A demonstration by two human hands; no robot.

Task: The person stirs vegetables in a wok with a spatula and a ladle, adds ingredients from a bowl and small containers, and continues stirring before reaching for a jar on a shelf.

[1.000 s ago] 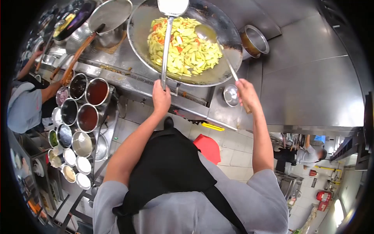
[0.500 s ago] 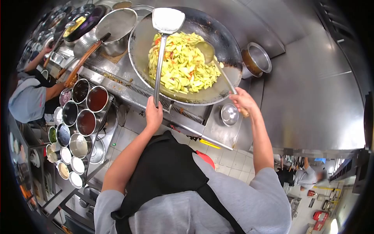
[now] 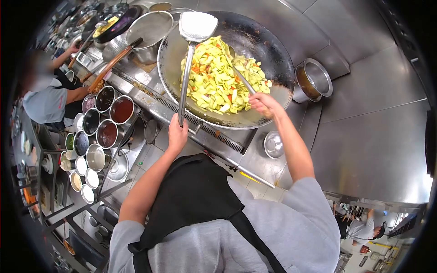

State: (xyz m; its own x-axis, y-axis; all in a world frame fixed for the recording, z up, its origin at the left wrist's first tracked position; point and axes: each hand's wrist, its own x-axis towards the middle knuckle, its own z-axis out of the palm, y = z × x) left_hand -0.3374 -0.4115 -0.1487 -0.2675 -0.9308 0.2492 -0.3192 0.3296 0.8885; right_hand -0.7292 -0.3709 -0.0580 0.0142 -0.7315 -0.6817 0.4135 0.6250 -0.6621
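Observation:
A big dark wok [image 3: 273,50] holds a heap of pale yellow vegetable slices [image 3: 218,77] with orange bits. My left hand [image 3: 177,134] grips the long handle of a flat metal spatula [image 3: 196,26], whose blade hangs over the wok's far rim. Over the wok's near right side, my right hand [image 3: 262,103] grips the handle of a ladle [image 3: 241,77]; its bowl is buried in the vegetables.
Several round tubs of sauces and seasonings [image 3: 102,125] stand at the left. A steel pot [image 3: 312,79] and a small steel bowl [image 3: 274,144] sit right of the wok. Another person [image 3: 48,98] works at the far left near a second wok [image 3: 116,20].
My right hand has pushed forward over the wok, driving the ladle into the vegetables. The heap has shifted toward the far side. The spatula has stayed raised.

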